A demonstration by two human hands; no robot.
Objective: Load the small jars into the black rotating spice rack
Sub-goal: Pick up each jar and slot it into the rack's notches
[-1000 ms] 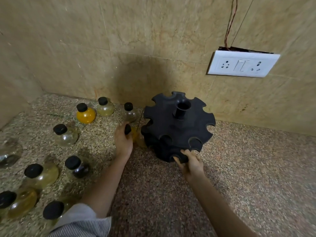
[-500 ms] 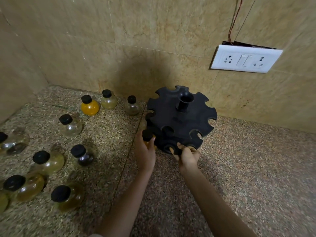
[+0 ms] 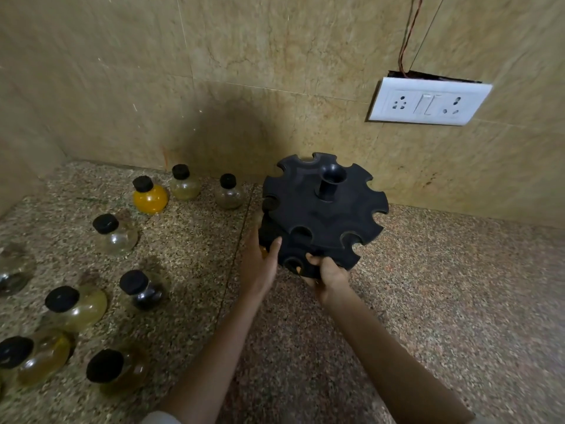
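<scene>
No readable text, label or number shows on anything here.

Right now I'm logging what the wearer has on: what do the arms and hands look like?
Both forearms are bare, with no gloves, rings or watch visible on the left hand or right hand. Only a pale sleeve edge shows at the left elbow.

Both hands [image 3: 260,267] [image 3: 328,275] forward, fingers curled, arms extended.
</scene>
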